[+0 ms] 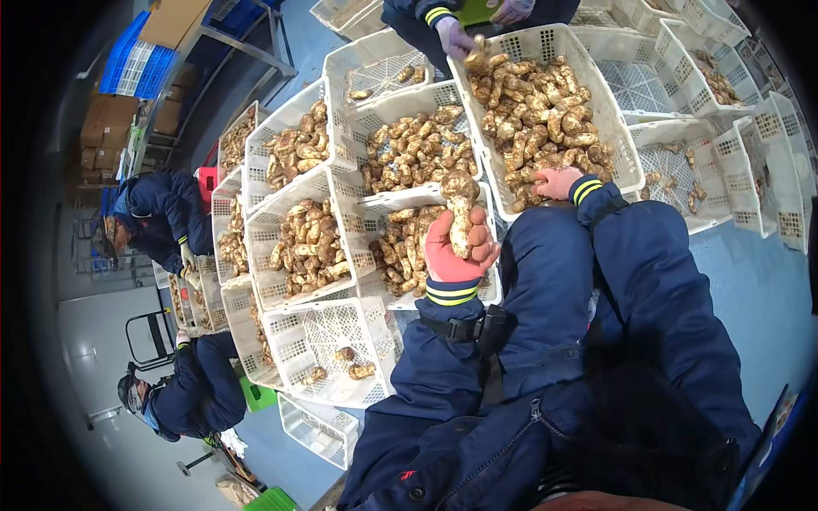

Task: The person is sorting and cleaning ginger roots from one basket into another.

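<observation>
In my pink-gloved left hand rests a large matsutake mushroom, its brown cap up and its thick pale stem across the palm under curled fingers. This hand is above a white mesh crate partly filled with mushrooms. My right hand, gloved alike, reaches into the bigger white crate in front of me, heaped with matsutake mushrooms. Its fingers are bent together at the heap's near edge; whatever they hold is hidden.
Across the big crate, a co-worker's gloved hand touches a mushroom. More crates of sorted mushrooms stand at left. A crate holds 3 mushrooms. Crates line the right. Two people work at far left.
</observation>
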Demonstrator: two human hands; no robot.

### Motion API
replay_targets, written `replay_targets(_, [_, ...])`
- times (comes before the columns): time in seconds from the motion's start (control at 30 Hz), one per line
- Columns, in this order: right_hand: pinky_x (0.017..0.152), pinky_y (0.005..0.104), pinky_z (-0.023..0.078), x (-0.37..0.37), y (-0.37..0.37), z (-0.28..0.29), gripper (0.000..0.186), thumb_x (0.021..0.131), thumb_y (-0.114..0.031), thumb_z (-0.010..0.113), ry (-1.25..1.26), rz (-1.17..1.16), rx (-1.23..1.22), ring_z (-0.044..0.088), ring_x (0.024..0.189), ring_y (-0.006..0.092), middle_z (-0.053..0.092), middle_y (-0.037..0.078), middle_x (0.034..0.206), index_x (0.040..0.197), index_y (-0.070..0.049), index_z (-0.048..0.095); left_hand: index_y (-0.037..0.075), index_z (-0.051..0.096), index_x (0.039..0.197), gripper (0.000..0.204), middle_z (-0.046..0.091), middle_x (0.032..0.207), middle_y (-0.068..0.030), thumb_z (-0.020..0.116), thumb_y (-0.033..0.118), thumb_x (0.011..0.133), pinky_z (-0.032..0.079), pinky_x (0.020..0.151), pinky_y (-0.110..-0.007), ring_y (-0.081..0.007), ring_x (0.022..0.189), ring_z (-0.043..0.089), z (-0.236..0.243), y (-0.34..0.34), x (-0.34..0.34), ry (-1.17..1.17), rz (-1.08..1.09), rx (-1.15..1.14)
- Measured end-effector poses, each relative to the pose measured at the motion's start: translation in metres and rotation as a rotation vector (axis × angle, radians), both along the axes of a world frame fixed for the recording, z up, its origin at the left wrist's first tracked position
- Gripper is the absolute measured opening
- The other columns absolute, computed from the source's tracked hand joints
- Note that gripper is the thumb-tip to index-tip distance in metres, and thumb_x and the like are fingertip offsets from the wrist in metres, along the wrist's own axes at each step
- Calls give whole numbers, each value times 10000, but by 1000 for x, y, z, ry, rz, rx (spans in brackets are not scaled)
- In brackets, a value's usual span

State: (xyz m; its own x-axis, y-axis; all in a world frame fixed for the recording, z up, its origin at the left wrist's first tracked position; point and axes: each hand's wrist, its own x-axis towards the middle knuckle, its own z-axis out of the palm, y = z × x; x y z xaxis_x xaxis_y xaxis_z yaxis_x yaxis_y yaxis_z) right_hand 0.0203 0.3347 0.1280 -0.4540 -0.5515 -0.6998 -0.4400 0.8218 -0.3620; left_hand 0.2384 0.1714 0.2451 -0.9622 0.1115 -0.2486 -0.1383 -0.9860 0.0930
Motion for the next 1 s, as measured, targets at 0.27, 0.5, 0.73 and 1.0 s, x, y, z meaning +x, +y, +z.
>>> replay_targets(0.27, [930,378,447,6,-2,-22,567,839,-534,519,98,195,-40,592,1078,283,618,93,1205,1341,-273,481,65,558,1173,452,647,922,-41,485,436,926,420,673,-326,-198,768,588,-42,-17,7,92,87,151])
replay_targets(0.5, [924,400,447,7,2,-34,519,848,-498,518,282,-93,-181,601,1045,310,639,149,1126,1202,-122,572,81,588,1062,272,625,1006,-66,509,318,955,514,830,-392,-231,936,606,-147,-72,3,-404,207,30])
replay_targets(0.73, [867,394,475,-3,25,-30,403,840,-349,547,345,-96,-125,588,1036,297,616,141,1092,1176,-127,573,38,542,959,234,627,934,-108,515,271,960,556,751,-419,-264,874,630,-230,-163,-99,-425,178,-144])
replay_targets(1.0, [878,398,462,-7,52,-42,508,778,-379,624,210,-64,-201,582,1024,317,585,149,1084,1226,-150,553,83,524,1181,305,572,1160,-86,530,285,953,462,931,-484,-261,1058,567,-200,-249,-249,-340,480,-657])
